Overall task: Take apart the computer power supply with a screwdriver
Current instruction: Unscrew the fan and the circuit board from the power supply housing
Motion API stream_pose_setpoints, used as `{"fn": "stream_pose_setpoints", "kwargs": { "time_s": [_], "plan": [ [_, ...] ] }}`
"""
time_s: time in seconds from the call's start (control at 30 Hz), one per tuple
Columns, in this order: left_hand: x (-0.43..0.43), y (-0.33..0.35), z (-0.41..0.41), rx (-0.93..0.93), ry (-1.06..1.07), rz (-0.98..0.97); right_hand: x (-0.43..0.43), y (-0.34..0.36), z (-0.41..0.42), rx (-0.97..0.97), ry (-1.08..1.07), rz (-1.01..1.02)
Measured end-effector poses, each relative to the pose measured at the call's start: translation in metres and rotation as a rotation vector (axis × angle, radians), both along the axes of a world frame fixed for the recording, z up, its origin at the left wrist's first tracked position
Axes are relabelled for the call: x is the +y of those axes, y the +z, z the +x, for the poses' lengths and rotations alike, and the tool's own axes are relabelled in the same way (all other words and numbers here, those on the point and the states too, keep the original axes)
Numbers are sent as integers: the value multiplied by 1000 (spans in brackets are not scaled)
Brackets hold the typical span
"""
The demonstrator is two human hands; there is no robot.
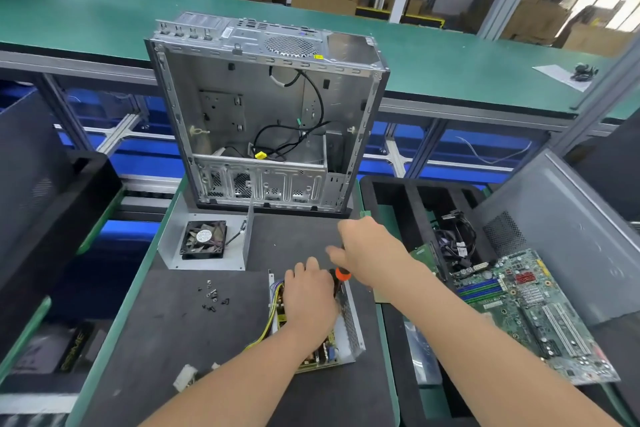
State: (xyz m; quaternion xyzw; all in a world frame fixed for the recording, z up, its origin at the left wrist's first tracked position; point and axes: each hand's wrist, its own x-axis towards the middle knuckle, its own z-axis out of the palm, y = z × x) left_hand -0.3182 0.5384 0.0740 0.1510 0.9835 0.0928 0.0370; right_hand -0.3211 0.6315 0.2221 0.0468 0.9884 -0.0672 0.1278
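Note:
The opened power supply [349, 326] lies on the dark mat in front of me, its circuit board and yellow wires exposed in the metal tray. My left hand [310, 295] presses down on the board. My right hand [367, 248] holds a screwdriver [341, 276] with an orange-and-black handle, its tip pointing down into the far end of the supply. The supply's removed cover with its black fan [204, 239] stands to the left. Several loose screws [213, 298] lie on the mat beside the supply.
An emptied computer case [266, 107] stands upright behind the mat. A black divided tray [394, 204] at the right holds cables, and a motherboard [530, 308] leans over its edge. A grey case panel [568, 229] rests at the far right. White connectors [187, 376] lie near the front.

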Motion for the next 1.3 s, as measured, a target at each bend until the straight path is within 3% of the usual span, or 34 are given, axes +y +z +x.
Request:
{"fn": "stream_pose_setpoints", "kwargs": {
  "time_s": [0.1,0.3,0.37,0.5,0.63,0.7,0.8,0.93,1.1,1.2,1.3],
  "plan": [
    [-1,-2,-1,3,-2,0,5,5,2,-39,258,-84],
    [0,0,0,-15,-3,-28,20,21,-5,-89,629,98],
    [0,0,0,-9,4,-13,22,19,-5,-95,694,75],
    [1,2,0,-8,10,-14,24,14,1,-56,451,-62],
    [1,3,1,-1,22,-24,4,-1,11,138,-2,201],
    [1,3,1,5,18,-28,0,-2,9,115,-104,201],
    [0,3,2,2,4,-26,6,5,3,-8,-32,34],
    [-1,3,2,5,3,-14,10,14,6,-36,305,-85],
    [0,2,2,6,-1,-27,10,19,4,-23,542,13],
    [0,3,2,8,8,-37,17,13,5,-49,424,-51],
    [1,3,2,14,17,-29,16,8,7,51,108,-84]
  ]
}}
